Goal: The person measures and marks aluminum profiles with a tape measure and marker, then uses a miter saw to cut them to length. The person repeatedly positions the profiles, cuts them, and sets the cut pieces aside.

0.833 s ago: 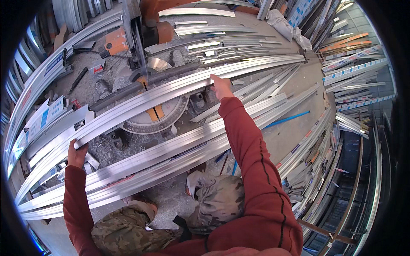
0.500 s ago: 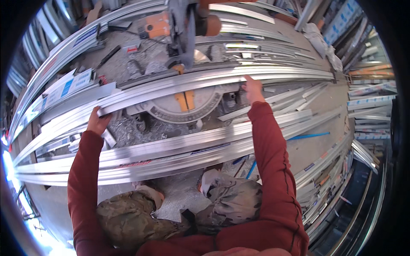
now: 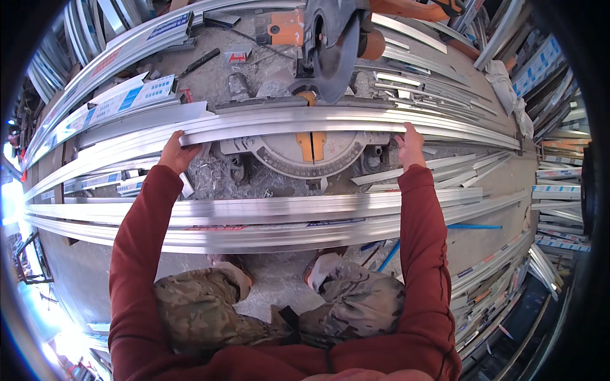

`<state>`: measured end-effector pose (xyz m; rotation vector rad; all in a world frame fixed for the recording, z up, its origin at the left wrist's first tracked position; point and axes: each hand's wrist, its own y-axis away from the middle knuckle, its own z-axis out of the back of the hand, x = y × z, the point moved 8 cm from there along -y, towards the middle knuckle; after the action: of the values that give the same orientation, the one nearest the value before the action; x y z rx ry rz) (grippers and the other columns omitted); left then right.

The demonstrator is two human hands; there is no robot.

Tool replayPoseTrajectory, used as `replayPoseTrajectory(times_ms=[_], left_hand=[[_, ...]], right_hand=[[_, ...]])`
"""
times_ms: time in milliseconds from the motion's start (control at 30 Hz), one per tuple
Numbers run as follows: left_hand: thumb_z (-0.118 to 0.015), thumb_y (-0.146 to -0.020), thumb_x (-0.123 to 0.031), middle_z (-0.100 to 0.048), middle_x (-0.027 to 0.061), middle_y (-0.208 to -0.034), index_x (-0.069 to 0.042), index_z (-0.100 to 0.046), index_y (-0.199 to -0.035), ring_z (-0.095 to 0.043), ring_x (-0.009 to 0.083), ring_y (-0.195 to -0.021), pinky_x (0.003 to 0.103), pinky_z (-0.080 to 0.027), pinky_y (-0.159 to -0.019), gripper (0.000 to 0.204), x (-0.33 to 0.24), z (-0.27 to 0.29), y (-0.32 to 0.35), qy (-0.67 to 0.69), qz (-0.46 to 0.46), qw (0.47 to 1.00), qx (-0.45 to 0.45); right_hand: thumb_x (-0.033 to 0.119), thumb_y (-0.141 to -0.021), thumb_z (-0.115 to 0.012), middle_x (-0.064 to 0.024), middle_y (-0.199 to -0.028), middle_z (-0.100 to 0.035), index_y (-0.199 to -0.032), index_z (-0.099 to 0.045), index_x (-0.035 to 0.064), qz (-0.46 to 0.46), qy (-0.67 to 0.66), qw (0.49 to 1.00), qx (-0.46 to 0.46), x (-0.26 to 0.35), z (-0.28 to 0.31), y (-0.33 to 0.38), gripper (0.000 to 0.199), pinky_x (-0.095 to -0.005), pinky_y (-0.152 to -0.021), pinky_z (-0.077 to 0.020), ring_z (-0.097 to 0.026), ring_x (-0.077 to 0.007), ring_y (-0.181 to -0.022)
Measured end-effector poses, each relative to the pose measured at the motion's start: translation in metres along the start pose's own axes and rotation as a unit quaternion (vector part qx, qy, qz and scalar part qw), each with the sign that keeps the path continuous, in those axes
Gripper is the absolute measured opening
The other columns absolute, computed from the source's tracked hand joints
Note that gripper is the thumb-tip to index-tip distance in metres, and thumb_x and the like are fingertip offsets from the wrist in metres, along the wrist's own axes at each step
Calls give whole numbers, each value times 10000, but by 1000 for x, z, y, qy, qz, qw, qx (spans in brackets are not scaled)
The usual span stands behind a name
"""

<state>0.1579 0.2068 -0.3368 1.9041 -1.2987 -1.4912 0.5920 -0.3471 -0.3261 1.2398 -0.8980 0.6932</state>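
Observation:
A long silvery aluminium profile (image 3: pixel 273 127) lies across the base of a mitre saw (image 3: pixel 279 160), against its fence. My left hand (image 3: pixel 178 152) grips the profile's near edge left of the saw, thumb on top and fingers underneath. On the right side, my right hand (image 3: pixel 410 146) holds the same edge with its fingers curled around it. The saw's round blade (image 3: pixel 337 66) is raised above and behind the profile. An orange insert (image 3: pixel 311 146) with a slot shows in the saw's round table.
More long profiles (image 3: pixel 273 238) lie between me and the saw. Wrapped profiles (image 3: pixel 130 108) are stacked at the left, offcuts (image 3: pixel 438 95) behind at the right. A blue strip (image 3: pixel 473 227) and racks of profiles (image 3: pixel 559 190) are farther right. Metal chips litter the floor.
My view has shifted, so the saw appears farther right. My right hand has gone from a pointed finger on the profile's top to gripping its near edge. The left hand keeps its hold.

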Motion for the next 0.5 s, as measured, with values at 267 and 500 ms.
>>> replayPoseTrajectory(times_ms=[267, 500], left_hand=[[-463, -1019, -247, -477, 212, -1325, -4, -358, -1381, -513, 363, -1218, 521, -478, -1028, 448, 13, -17, 3, -12, -16, 1000, 9], [-647, -898, -11, -685, 167, -1087, -11, -336, -1405, -671, 213, -974, 355, -550, -857, 595, 4, -33, 19, -568, -279, 757, 163]], right_hand=[[165, -836, -724, -68, -896, -443, -1169, -514, -40, 8, -29, 1000, -3, 12, 0, 2, 444, -429, -926, -512, -473, -206, -786], [224, -977, -585, -199, -1302, -503, -1369, -470, 14, 182, 407, 869, 215, 4, 1, -38, 460, -402, -987, -500, -532, -283, -1168]])
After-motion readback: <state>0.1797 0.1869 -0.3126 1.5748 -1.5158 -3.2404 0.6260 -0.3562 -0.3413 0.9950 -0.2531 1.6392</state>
